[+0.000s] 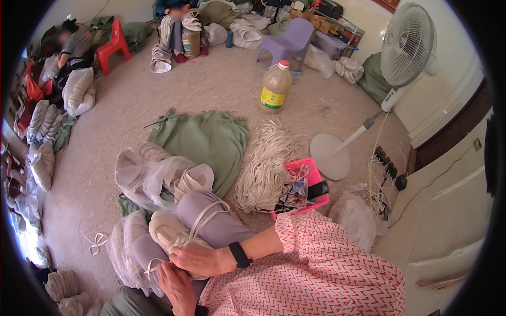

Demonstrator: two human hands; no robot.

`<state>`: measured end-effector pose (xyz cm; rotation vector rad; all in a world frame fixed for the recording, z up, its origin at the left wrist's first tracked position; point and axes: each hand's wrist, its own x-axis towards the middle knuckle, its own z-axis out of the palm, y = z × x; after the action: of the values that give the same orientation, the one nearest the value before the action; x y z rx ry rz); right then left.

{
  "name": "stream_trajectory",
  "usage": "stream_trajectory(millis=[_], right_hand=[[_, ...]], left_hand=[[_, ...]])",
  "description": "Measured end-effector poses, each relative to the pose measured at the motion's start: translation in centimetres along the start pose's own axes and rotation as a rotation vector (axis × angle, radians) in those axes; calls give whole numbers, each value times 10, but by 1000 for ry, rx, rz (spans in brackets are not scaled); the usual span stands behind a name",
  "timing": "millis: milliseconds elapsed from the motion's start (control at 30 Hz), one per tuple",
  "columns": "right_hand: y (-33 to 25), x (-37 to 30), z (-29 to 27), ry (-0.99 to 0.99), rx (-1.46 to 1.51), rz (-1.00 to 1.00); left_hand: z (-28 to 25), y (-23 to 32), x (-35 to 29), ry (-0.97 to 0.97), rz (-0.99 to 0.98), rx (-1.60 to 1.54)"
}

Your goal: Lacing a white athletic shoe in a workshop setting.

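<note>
Setting: a person sits on a beige carpeted floor (211, 84), seen from above, legs in mauve trousers folded in front.
Right hand (197, 259): it crosses over from the right, a black wristband (240, 254) on the wrist, and rests on a pale cream fabric shoe upper (167, 231) lying on the near knee; its fingers are curled closed on the upper's near edge.
Left hand (176, 284): just below the right one, its fingers are pinched narrow on the same edge.
White cord loop (208, 213): it runs from the upper over the knee.
Nearby: clear plastic bags of similar uppers (153, 176) to the left, a green cloth sack (203, 139) beyond, a heap of off-white cords (266, 163) and a pink plastic tray of small items (305, 187) to the right.
Farther off: a yellowish plastic jug with a red cap (275, 87) and a white standing fan (406, 47).
Doing it well: I judge a steady pinch keeps the edge flat, with the cord untangled.
</note>
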<state>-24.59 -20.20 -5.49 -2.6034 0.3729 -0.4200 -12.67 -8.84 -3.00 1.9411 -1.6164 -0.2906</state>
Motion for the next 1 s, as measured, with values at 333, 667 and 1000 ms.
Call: stream_trajectory(millis=[333, 667, 1000], right_hand=[[-6, -2, -15, 18, -93, -64], [-27, 9, -140, -53, 976, 85], [-20, 5, -113, -8, 1003, 70]], left_hand=[[-6, 4, 4, 3, 5, -79], [-28, -7, 19, -11, 48, -362], [-34, -9, 13, -340, -186, -983]])
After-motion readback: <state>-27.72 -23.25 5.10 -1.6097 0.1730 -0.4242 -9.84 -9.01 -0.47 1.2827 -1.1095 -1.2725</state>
